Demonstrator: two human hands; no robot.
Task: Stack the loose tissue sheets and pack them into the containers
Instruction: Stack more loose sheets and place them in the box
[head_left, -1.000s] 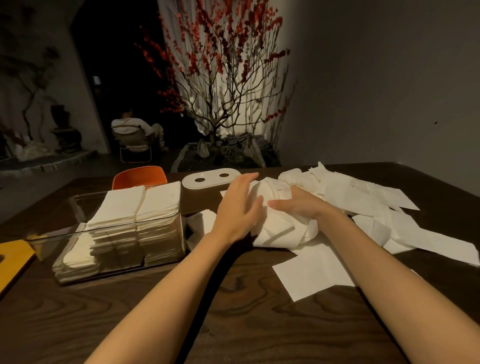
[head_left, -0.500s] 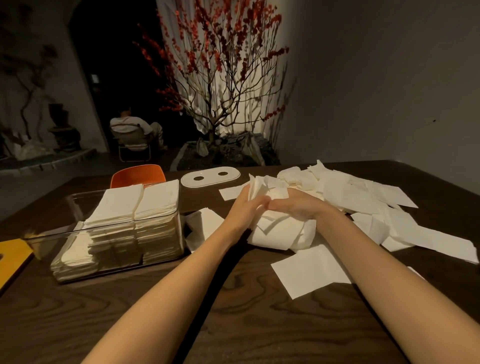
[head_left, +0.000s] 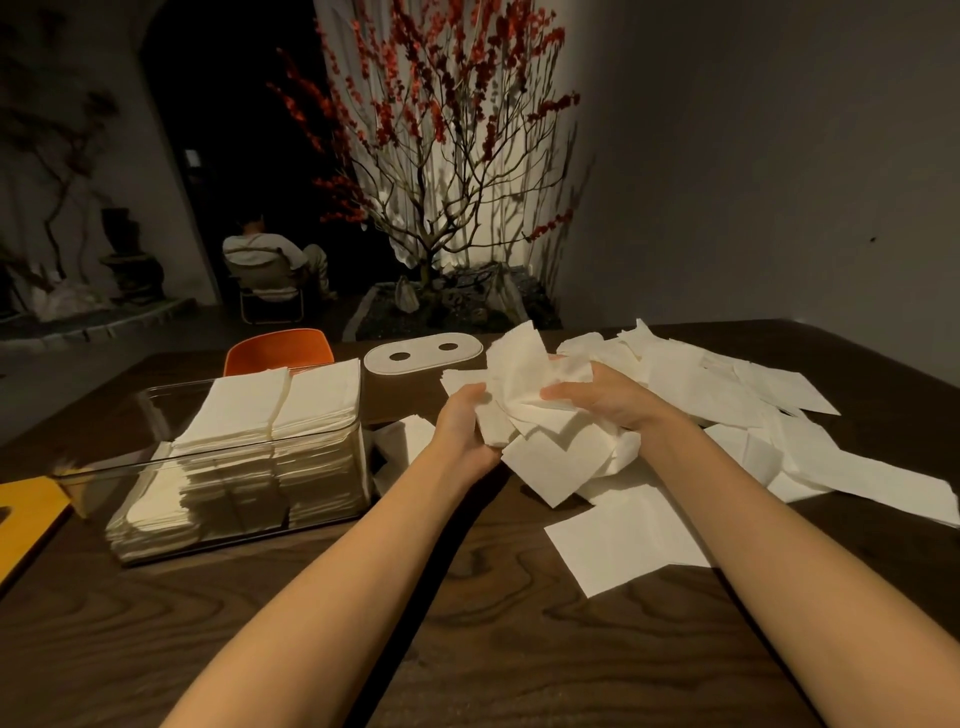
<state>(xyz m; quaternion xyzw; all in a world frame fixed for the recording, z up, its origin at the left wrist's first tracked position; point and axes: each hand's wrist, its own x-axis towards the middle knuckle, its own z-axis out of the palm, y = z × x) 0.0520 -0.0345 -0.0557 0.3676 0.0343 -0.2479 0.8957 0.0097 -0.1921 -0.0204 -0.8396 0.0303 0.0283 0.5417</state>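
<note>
A loose bunch of white tissue sheets (head_left: 540, 415) is lifted off the dark wooden table (head_left: 467, 623), gripped from both sides. My left hand (head_left: 465, 423) clasps its left edge and my right hand (head_left: 605, 397) clasps its right side. More loose tissue sheets (head_left: 727, 395) lie scattered to the right, and one flat sheet (head_left: 623, 535) lies near my right forearm. At the left stands a clear container (head_left: 156, 462) filled with two neat tissue stacks (head_left: 280, 400).
A white oval lid with two holes (head_left: 423, 356) lies behind the bunch. A yellow lid (head_left: 26, 514) sits at the left edge. An orange chair back (head_left: 280, 348) stands behind the table. A red-blossom tree and a seated person are beyond.
My hands closed in on the pile from both sides, gathered the sheets into a bunch and raised it off the table.
</note>
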